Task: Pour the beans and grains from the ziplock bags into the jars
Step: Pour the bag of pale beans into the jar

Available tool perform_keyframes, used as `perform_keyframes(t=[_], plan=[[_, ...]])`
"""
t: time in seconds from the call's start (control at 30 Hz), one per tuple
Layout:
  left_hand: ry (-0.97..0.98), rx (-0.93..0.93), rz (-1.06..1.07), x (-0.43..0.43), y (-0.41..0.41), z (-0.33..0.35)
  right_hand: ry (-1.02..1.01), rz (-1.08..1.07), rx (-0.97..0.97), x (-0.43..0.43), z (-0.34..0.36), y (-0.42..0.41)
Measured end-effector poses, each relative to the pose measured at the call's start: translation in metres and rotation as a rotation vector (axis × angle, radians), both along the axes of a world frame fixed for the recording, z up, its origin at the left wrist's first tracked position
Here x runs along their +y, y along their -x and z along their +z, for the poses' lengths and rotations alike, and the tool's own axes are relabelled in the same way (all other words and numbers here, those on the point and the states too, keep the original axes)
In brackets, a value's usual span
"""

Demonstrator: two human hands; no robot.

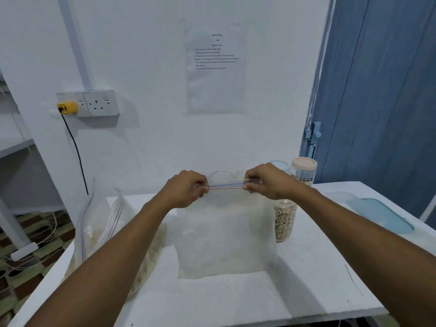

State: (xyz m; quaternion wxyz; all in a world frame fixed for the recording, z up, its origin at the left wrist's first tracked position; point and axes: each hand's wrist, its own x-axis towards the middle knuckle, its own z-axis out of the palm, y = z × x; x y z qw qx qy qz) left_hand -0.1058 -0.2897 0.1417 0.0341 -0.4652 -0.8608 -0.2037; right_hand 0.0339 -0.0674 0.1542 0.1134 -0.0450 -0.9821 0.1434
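The fingers (204, 188) of the left hand (186, 187) and right hand (262, 182) pinch the zip strip of a clear ziplock bag (224, 232) hanging below them. They are probably working the seal. Pouring next needs an open mouth aimed at a jar (284, 220); 1 stands below the right fingers.

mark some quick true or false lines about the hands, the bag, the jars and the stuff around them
1. Both the left hand and the right hand pinch the top strip of the ziplock bag. True.
2. The jar of beans lies on its side. False: it stands upright on the table, to the right of the bag.
3. The back jar has a lid on. True.
4. The other bags sit at the table's right edge. False: they are at its left edge.
5. The plug in the wall socket is red. False: it is yellow.
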Motion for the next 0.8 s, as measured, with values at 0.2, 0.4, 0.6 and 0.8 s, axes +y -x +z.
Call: perform_keyframes(t=[0.2, 0.4, 0.6, 0.8], plan=[[-0.017, -0.092, -0.093, 0.004, -0.005, -0.001, 0.070, 0.006, -0.011, -0.001, -0.001, 0.001], [-0.099, -0.106, -0.059, 0.006, 0.001, -0.008, 0.123, 0.011, -0.011, -0.002, 0.000, -0.001], [-0.114, -0.128, -0.059, 0.003, 0.004, -0.010, 0.133, 0.023, 0.003, 0.000, 0.000, 0.000], [-0.128, -0.166, -0.050, 0.001, 0.005, -0.005, 0.154, 0.016, 0.015, -0.001, 0.001, 0.004]])
